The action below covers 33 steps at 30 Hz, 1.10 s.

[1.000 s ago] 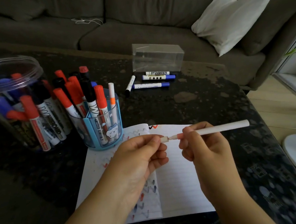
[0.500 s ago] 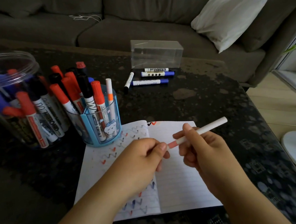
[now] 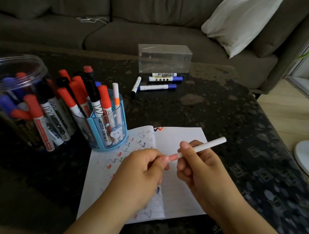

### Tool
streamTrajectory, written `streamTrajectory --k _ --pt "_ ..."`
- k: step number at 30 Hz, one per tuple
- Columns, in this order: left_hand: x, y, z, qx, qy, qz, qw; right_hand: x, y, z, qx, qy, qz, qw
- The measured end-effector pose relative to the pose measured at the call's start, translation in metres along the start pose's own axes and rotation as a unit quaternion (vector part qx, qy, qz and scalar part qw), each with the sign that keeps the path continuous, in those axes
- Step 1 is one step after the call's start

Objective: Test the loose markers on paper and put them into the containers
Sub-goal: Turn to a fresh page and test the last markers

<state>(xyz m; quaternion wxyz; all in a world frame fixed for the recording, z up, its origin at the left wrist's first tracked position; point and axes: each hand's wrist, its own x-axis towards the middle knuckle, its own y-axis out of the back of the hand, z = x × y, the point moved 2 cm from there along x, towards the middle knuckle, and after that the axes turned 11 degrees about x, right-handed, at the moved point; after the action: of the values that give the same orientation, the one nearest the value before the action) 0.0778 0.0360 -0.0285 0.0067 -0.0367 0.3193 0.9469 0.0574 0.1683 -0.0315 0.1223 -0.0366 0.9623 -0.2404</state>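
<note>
Item: slim white marker [image 3: 202, 147], pinkish band near tip, pinched in my R hand [image 3: 197, 163]; my L hand [image 3: 145, 172] grips its tip end (cap not visible). Below: open notebook [image 3: 180, 139] w/ zigzag marks. Blue cup [image 3: 106, 129], clear jar [image 3: 11, 74], both w/ markers.

A second ago the thin white pen [image 3: 200, 148] lay almost flat between the two hands, and its little tip showed bare. Now the pen tilts, with its far end up to the right. The bare tip is gone from sight and the left hand [image 3: 145, 171] has closed right up against the red end. The right hand [image 3: 195, 162] has slid nearer the left one, so less white pen pokes out past it.
</note>
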Motion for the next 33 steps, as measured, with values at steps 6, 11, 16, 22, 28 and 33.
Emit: streamTrajectory --k 6,11,16,22,28,33 --pt "-0.001 0.015 0.001 0.009 0.007 0.061 0.998 -0.004 -0.012 -0.002 -0.048 -0.029 0.015 0.998" --pt "-0.002 0.036 -0.005 0.058 -0.012 0.114 0.992 -0.005 -0.014 -0.012 -0.475 0.254 0.064 0.84" --pt "-0.014 0.043 0.0 0.107 -0.087 0.093 0.986 -0.002 -0.038 -0.001 -0.609 0.407 -0.07 0.677" --pt "-0.014 0.068 -0.018 0.211 -0.139 0.291 0.923 -0.007 -0.06 -0.026 -0.525 0.427 -0.029 0.736" --pt "-0.013 0.078 -0.029 0.27 -0.088 0.312 0.906 0.003 -0.107 -0.064 -0.405 0.333 -0.061 0.85" --pt "-0.011 0.083 -0.031 0.272 -0.089 0.331 0.899 0.035 -0.129 -0.058 -0.47 0.305 -0.082 0.824"
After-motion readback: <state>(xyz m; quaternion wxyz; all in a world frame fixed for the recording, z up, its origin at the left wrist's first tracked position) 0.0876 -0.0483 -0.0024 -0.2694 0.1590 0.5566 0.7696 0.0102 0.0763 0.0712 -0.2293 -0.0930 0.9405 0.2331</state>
